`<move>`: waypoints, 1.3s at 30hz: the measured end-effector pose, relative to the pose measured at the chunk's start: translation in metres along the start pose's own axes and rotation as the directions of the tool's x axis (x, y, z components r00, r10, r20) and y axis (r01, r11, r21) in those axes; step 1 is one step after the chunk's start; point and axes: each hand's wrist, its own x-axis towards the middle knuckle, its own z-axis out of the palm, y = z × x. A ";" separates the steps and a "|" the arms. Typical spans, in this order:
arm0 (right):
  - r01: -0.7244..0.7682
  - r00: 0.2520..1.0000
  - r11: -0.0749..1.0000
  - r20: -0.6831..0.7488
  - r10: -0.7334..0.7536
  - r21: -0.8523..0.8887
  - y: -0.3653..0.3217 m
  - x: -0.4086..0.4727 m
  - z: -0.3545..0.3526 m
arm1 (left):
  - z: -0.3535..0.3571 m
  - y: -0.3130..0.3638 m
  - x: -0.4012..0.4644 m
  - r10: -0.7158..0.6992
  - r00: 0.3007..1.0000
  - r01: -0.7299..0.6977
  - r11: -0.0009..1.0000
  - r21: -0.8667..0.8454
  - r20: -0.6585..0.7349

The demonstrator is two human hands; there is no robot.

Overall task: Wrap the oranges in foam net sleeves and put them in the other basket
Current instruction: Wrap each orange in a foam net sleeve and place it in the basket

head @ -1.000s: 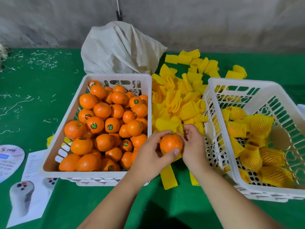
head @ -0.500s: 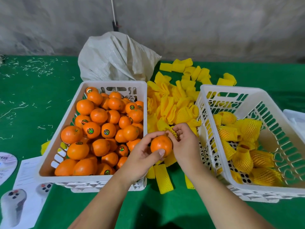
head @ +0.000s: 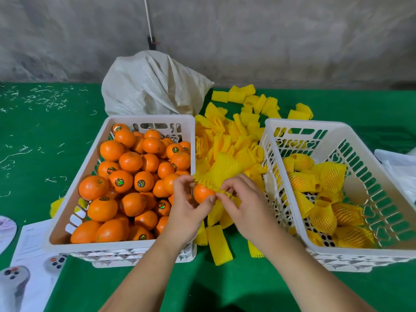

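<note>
Between the two baskets, my left hand [head: 185,206] grips an orange [head: 202,192] from the left and below. A yellow foam net sleeve [head: 221,168] lies stretched over the orange's top. My right hand [head: 244,200] pinches the sleeve's open edge at the right; my left fingers pinch the edge at the left. The white left basket [head: 102,140] is filled with several bare oranges [head: 130,176]. Inside the white right basket [head: 299,124] lie several sleeved oranges [head: 324,194].
A heap of loose yellow sleeves [head: 238,136] covers the green table [head: 45,136] between and behind the baskets. A white woven sack [head: 153,86] stands at the back. Printed sheets [head: 29,255] lie at the front left. White plastic [head: 398,163] shows at the right edge.
A yellow sleeve has come up from the heap and now sits over the top of the orange. Both hands have shifted to pinch its open edge.
</note>
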 end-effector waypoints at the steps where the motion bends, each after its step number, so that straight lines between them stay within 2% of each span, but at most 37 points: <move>1: 0.053 0.998 0.999 0.047 -0.052 -0.013 -0.007 -0.006 0.002 | 0.002 0.001 0.001 0.014 0.999 -0.016 0.998 -0.059 -0.033; 4: 0.179 0.979 0.983 0.106 -0.175 -0.032 -0.017 -0.022 0.014 | 0.005 0.010 0.003 0.041 0.998 -0.048 0.982 -0.184 -0.045; 8: -0.051 0.995 0.999 0.087 0.051 0.002 -0.013 -0.021 0.023 | 0.004 0.016 0.001 -0.020 0.998 0.033 0.973 -0.228 0.061; 15: -0.044 0.999 0.999 0.020 0.043 0.022 -0.008 -0.007 0.030 | -0.008 0.011 -0.001 -0.037 0.978 0.071 0.985 -0.157 0.206; 21: -0.175 0.984 0.976 -0.003 0.177 0.125 0.002 -0.010 0.028 | -0.008 0.001 0.000 -0.008 0.983 0.035 0.989 -0.146 0.186; 23: -0.178 0.982 0.975 -0.036 0.185 0.131 0.002 -0.009 0.024 | -0.004 -0.001 0.001 -0.001 0.989 0.025 0.986 -0.167 0.145; 25: -0.149 0.985 0.980 -0.064 0.158 0.134 -0.001 -0.006 0.019 | -0.002 -0.003 0.002 0.014 0.996 0.004 0.982 -0.189 0.093; 28: -0.097 0.991 0.984 -0.077 0.109 0.147 -0.005 -0.003 0.011 | -0.003 -0.006 0.007 0.093 0.995 -0.096 0.993 -0.066 -0.045; 34: -0.024 0.999 0.992 0.036 0.020 0.121 -0.008 -0.004 0.007 | -0.006 -0.003 0.002 0.051 0.997 -0.037 0.979 -0.202 0.065; 36: -0.027 1.000 0.995 0.018 0.026 0.099 -0.008 -0.005 0.007 | -0.003 0.002 0.000 0.065 0.996 -0.052 0.976 -0.213 0.055; 39: 0.025 0.998 0.999 -0.066 -0.022 0.037 -0.013 -0.010 0.014 | 0.003 0.008 0.000 0.020 0.999 -0.030 0.970 -0.242 -0.046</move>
